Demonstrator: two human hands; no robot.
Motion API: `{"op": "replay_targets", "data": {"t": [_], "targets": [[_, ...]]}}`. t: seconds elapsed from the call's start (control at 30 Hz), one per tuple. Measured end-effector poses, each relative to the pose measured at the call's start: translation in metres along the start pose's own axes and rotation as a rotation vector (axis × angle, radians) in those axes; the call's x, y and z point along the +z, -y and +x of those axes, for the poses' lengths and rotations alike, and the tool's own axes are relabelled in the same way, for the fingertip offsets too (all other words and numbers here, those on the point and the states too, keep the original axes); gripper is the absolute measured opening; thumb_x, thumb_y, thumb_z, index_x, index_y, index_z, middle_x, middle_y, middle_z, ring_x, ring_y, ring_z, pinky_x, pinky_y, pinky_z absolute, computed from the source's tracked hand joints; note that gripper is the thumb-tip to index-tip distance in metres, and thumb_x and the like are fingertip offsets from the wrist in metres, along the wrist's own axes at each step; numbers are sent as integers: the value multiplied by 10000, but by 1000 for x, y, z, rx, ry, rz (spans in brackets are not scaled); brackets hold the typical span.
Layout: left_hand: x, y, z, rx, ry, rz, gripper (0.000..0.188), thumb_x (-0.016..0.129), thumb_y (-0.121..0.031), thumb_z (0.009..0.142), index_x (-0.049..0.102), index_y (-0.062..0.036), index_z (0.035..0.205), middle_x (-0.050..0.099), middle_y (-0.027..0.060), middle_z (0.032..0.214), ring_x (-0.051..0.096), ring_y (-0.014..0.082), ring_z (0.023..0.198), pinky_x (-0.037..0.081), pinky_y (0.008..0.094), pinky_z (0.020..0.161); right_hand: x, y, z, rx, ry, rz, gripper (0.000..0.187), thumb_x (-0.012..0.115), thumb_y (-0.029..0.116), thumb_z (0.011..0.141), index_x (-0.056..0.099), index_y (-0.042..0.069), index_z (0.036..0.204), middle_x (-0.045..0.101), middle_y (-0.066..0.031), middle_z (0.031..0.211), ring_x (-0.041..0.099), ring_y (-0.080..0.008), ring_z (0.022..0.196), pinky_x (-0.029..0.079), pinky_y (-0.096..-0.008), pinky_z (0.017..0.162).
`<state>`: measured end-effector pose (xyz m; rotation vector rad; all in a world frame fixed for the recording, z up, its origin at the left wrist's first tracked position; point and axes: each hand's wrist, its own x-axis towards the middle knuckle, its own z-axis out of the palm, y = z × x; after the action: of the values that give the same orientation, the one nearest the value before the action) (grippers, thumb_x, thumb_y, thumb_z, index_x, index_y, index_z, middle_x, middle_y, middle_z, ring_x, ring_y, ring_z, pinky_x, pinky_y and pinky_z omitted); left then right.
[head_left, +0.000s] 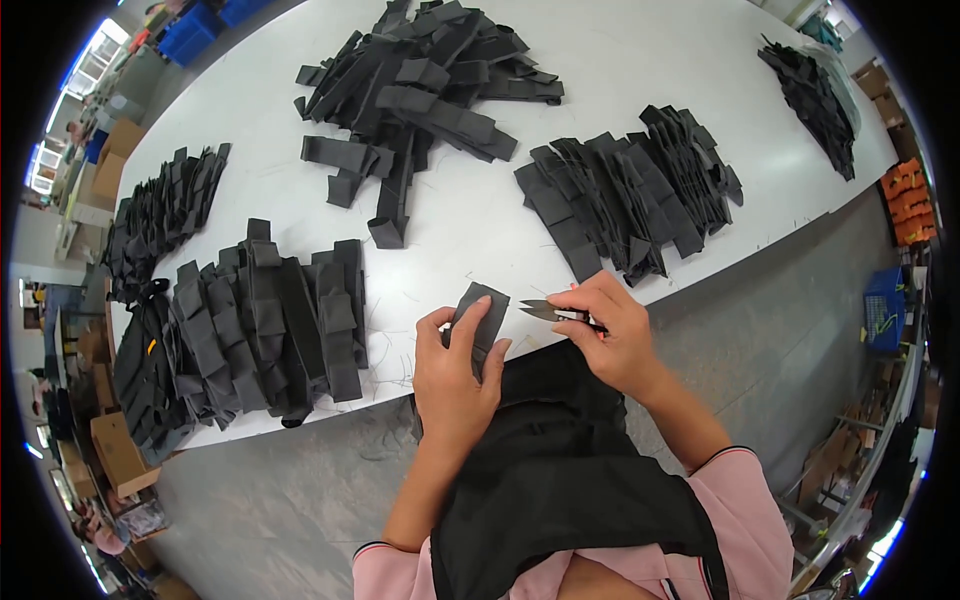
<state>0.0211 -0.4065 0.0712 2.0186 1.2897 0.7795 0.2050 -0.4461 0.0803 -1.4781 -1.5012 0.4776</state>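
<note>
My left hand [457, 372] grips a black fabric strip [483, 312] near the front edge of the white table [440, 262], with fingers on its face and the thumb at its side. In my right hand [615, 335] is a pair of thread snips [548, 312], held from the handle end. Their two pointed blades stand apart and aim left at the strip's edge, with a small gap between them and the cloth. The lower part of the strip is hidden behind my left hand.
A loose heap of black strips [420, 90] lies at the table's far middle. Rows of strips lie at left [265, 320] and right [630, 195]. Another dark bundle [812, 105] is at far right. Thread bits litter the tabletop. A blue crate [884, 310] stands beyond the right edge.
</note>
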Motion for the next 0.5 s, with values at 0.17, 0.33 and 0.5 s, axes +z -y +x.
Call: {"op": "replay_targets", "data": {"t": [0.17, 0.33, 0.5], "targets": [[5, 1, -2, 101, -86, 138, 501, 737, -118, 718, 546, -105, 1181, 495, 183, 1061, 525, 334, 937, 463, 386, 742, 10, -1, 2, -8, 32, -129, 225, 689, -2, 717, 647, 55, 931, 532, -62, 769, 558, -179, 617, 446, -274, 541], [5, 7, -5, 185, -193, 233, 491, 735, -95, 710, 542, -65, 1161, 497, 189, 1057, 521, 346, 944, 452, 403, 766, 23, -6, -4, 148, -150, 246, 159, 674, 40, 764, 620, 19, 912, 526, -14, 728, 523, -102, 603, 401, -252, 545], [1, -2, -1, 116, 16, -112, 750, 778, -114, 665, 406, -103, 1316, 482, 175, 1131, 505, 339, 1041, 420, 394, 885, 47, -18, 10, 434, 171, 458, 150, 668, 122, 805, 604, 1, 868, 491, 17, 617, 457, -41, 568, 344, -193, 502]]}}
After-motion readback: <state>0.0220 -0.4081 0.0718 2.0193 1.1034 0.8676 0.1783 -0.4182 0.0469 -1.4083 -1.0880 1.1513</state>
